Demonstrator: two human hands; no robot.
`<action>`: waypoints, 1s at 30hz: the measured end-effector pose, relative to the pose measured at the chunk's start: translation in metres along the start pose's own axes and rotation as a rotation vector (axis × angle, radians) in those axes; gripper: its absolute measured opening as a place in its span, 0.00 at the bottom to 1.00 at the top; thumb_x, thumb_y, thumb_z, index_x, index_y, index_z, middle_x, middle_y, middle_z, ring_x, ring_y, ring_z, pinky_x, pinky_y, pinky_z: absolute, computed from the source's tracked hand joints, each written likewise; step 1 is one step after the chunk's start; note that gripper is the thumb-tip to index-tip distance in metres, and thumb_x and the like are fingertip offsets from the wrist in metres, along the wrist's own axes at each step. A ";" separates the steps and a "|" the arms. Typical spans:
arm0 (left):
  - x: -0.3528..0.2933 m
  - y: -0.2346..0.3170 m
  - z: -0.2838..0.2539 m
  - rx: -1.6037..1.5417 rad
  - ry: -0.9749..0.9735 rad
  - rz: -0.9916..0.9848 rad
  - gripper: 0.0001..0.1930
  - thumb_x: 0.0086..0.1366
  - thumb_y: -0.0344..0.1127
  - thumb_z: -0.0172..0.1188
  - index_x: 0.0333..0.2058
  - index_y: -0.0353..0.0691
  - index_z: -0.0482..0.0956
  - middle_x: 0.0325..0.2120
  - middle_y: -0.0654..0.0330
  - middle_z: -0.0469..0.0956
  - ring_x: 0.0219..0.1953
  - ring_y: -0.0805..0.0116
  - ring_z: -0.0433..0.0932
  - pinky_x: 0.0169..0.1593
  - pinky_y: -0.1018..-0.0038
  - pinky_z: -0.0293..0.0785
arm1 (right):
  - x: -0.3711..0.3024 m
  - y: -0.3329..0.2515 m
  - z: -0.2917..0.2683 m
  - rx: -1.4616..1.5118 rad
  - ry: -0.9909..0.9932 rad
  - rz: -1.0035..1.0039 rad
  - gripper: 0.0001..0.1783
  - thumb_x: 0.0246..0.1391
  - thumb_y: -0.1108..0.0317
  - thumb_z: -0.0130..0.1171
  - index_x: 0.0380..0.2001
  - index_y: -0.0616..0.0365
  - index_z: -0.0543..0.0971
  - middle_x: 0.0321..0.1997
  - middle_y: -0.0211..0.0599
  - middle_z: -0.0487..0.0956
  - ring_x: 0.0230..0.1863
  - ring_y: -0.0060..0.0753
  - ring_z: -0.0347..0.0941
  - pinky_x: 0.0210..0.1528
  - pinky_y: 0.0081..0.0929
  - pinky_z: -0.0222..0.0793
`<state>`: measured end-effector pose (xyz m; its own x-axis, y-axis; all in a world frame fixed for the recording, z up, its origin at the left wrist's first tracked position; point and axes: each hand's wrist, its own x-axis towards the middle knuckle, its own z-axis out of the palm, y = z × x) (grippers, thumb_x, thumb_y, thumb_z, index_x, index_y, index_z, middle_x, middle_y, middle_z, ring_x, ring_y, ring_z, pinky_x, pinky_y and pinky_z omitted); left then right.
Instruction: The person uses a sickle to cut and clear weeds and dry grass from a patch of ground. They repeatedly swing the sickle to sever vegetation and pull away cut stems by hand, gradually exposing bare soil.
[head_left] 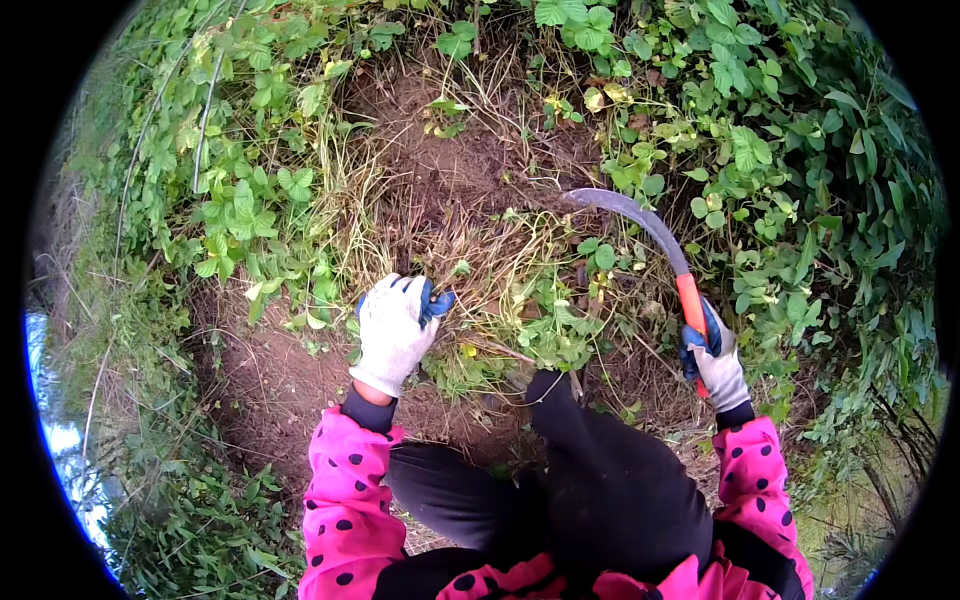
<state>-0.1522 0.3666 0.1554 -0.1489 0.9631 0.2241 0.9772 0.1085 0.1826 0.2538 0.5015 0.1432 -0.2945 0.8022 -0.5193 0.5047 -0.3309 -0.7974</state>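
My right hand (714, 358), in a white and blue work glove, is wrapped round the orange handle of a sickle (640, 222). Its curved grey blade arcs up and to the left, the tip over dry stems beside bare soil. My left hand (398, 325), gloved alike, is closed low over the ground with its back upward and its blue thumb to the right. Pulled-looking weeds (555, 335) and dry grass (480, 270) lie just right of it; whatever sits inside its fingers is hidden.
Leafy green plants (800, 120) stand thick on the right, and more leaves (240, 210) on the left. Reddish-brown soil (430, 150) runs up the middle. My dark-trousered knee (610, 450) is bent between my arms. Thin bare stems (208, 110) lean at the upper left.
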 end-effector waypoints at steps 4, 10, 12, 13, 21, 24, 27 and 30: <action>0.011 0.002 -0.016 -0.060 -0.139 -0.102 0.24 0.49 0.37 0.64 0.45 0.38 0.70 0.37 0.52 0.73 0.43 0.52 0.70 0.48 0.62 0.66 | -0.017 0.006 0.010 -0.150 0.080 -0.167 0.29 0.48 0.70 0.56 0.56 0.53 0.64 0.29 0.29 0.74 0.22 0.19 0.67 0.26 0.21 0.66; 0.107 0.084 -0.035 -0.130 0.234 -0.019 0.42 0.50 0.53 0.61 0.57 0.32 0.57 0.51 0.42 0.64 0.53 0.42 0.62 0.55 0.54 0.58 | -0.059 0.000 0.045 -0.080 0.040 -0.143 0.31 0.48 0.72 0.55 0.58 0.56 0.61 0.26 0.35 0.74 0.23 0.24 0.70 0.29 0.24 0.68; 0.120 0.112 -0.005 -0.103 0.173 -0.071 0.48 0.46 0.56 0.64 0.58 0.29 0.54 0.52 0.40 0.62 0.53 0.44 0.62 0.56 0.58 0.59 | -0.072 -0.018 0.060 0.408 -0.009 0.080 0.32 0.51 0.71 0.54 0.60 0.53 0.59 0.24 0.32 0.72 0.19 0.21 0.67 0.22 0.21 0.67; 0.119 0.117 0.009 -0.036 0.014 -0.125 0.53 0.44 0.60 0.63 0.58 0.27 0.51 0.54 0.39 0.60 0.55 0.43 0.60 0.57 0.59 0.57 | -0.074 -0.021 0.064 0.496 0.019 0.062 0.31 0.54 0.72 0.51 0.61 0.51 0.56 0.23 0.27 0.69 0.16 0.18 0.63 0.17 0.17 0.64; 0.074 0.083 0.056 0.063 -0.418 -0.323 0.29 0.51 0.47 0.61 0.44 0.30 0.67 0.33 0.48 0.75 0.37 0.55 0.75 0.41 0.65 0.72 | -0.028 -0.013 0.025 -0.325 0.071 -0.296 0.30 0.49 0.63 0.57 0.55 0.56 0.64 0.36 0.49 0.77 0.31 0.45 0.77 0.36 0.31 0.71; 0.083 0.103 0.059 -0.082 -0.249 -0.173 0.11 0.51 0.40 0.59 0.29 0.39 0.72 0.24 0.52 0.76 0.29 0.54 0.76 0.35 0.63 0.72 | 0.034 -0.001 0.019 -0.648 0.111 -0.481 0.21 0.47 0.56 0.58 0.40 0.58 0.71 0.30 0.49 0.76 0.31 0.55 0.72 0.37 0.42 0.67; 0.062 0.077 0.045 -0.083 -0.169 -0.091 0.12 0.48 0.39 0.60 0.28 0.41 0.72 0.24 0.53 0.75 0.29 0.54 0.75 0.32 0.62 0.70 | 0.024 0.000 0.020 -0.554 0.074 -0.397 0.24 0.49 0.59 0.56 0.48 0.57 0.69 0.31 0.50 0.77 0.32 0.53 0.73 0.39 0.41 0.67; 0.006 0.043 0.031 -0.055 -0.110 -0.081 0.16 0.48 0.40 0.60 0.37 0.42 0.73 0.27 0.55 0.74 0.32 0.56 0.74 0.36 0.62 0.69 | -0.057 0.079 -0.032 -0.455 0.181 -0.279 0.26 0.50 0.65 0.54 0.54 0.55 0.66 0.31 0.43 0.77 0.29 0.40 0.73 0.33 0.33 0.68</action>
<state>-0.1061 0.3843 0.1354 -0.2064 0.9733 0.1005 0.9525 0.1763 0.2484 0.3368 0.4452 0.1195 -0.3431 0.9144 -0.2147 0.7384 0.1213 -0.6634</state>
